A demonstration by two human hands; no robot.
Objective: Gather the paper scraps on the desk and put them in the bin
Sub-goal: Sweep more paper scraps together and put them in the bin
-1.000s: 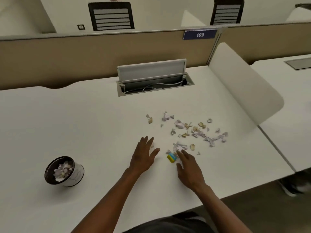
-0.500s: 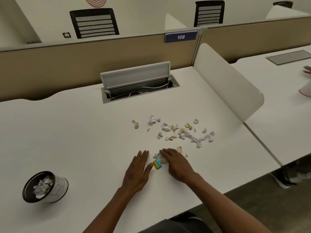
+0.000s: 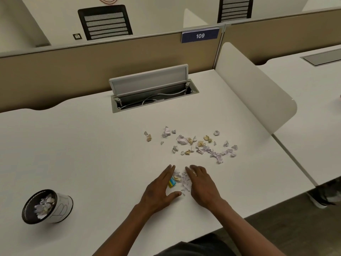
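**Scraps corralled between two flat hands**

A small heap of paper scraps (image 3: 184, 179) is enclosed between two hands laid on the white tabletop (image 3: 83, 154) near its front edge. The left hand (image 3: 159, 191) is held flat with fingers together and thumb spread out towards the right, so that nothing is gripped. The right hand (image 3: 202, 187) is likewise laid flat, fingers extended and lightly spread, with scraps touching its inner edge. A small yellow-and-blue block (image 3: 172, 182) is seen just beside the left hand's fingers, among the heaped pieces.

Farther back and to the right, a loose scatter of scraps (image 3: 199, 145), white and tan, is spread over the tabletop, well apart from the hands. The bin (image 3: 60, 209), a small round container with a dark rim, is placed at the near left, and white scraps are seen inside it. An open cable tray (image 3: 155, 97) is set into the far side.
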